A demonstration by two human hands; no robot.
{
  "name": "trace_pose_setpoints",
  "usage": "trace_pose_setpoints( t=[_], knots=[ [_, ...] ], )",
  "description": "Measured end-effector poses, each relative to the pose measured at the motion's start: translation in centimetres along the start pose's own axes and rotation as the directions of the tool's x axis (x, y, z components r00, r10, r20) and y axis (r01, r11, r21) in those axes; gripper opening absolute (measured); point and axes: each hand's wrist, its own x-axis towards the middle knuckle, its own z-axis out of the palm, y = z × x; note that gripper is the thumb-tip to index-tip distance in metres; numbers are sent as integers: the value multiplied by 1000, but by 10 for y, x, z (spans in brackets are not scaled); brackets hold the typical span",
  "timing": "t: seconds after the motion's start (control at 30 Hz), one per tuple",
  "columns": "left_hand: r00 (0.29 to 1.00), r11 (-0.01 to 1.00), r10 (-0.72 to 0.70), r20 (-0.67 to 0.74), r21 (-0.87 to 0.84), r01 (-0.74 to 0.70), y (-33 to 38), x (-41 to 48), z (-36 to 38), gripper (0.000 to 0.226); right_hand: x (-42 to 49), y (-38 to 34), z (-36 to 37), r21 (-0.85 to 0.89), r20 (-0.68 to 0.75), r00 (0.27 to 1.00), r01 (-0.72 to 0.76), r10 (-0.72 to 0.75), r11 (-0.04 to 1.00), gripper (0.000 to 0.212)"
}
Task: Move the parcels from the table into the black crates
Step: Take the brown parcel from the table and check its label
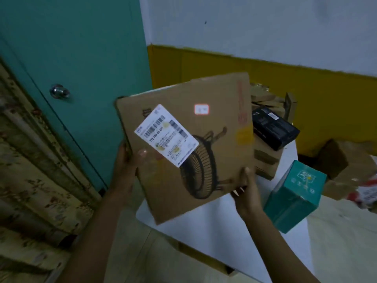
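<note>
A large flat cardboard parcel (214, 139) with a fan drawing and a white shipping label is held up above the white table (214, 231), tilted. My left hand (126, 166) grips its left edge, thumb on the front face. My right hand (244, 193) grips its lower right corner. On the table behind and to the right lie a black box (273, 127) on top of brown cardboard boxes (267, 160) and a teal box (293, 197). No black crate is in view.
A teal door (77, 58) with a metal knob stands at the left, next to a floral curtain (30, 170). Crumpled cardboard and packaging (350, 170) lie on the floor at the right, below a yellow and white wall.
</note>
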Motion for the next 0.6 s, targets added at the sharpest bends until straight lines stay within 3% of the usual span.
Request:
trace_pose_setpoints(
  t=[0.07, 0.13, 0.23, 0.27, 0.33, 0.37, 0.43, 0.53, 0.6],
  knots=[
    [997, 986, 59, 56, 153, -67, 20, 12, -14, 85, -2, 2, -3, -296, -116, 982, 111, -151, 949, 88],
    [986, 951, 54, 158, 294, -99, 37, 22, -27, 87, -8, -8, -1, -509, -97, 928, 265, -361, 819, 92],
    [944, 855, -66, 323, 506, -113, 53, 29, -36, 92, -14, -34, 10, -632, 277, 813, 556, -512, 540, 101],
    [921, 829, -108, 375, 545, -125, 57, 30, -36, 92, -14, -45, 17, -638, 436, 763, 636, -477, 435, 102],
    [884, 818, -156, 441, 559, -135, 64, 32, -34, 89, -11, -63, 32, -650, 663, 704, 711, -256, 269, 107],
    [871, 830, -162, 463, 541, -133, 67, 33, -34, 87, -11, -68, 39, -652, 715, 691, 714, -107, 255, 112],
    [853, 871, -152, 500, 476, -124, 75, 36, -33, 83, -14, -76, 51, -642, 750, 648, 667, 129, 378, 127],
    [843, 912, -119, 525, 394, -116, 86, 36, -37, 87, -25, -84, 60, -564, 815, 542, 663, 205, 492, 134],
    [847, 901, -137, 514, 419, -109, 90, 34, -41, 88, -32, -83, 63, -524, 836, 525, 682, 158, 510, 126]
  ],
)
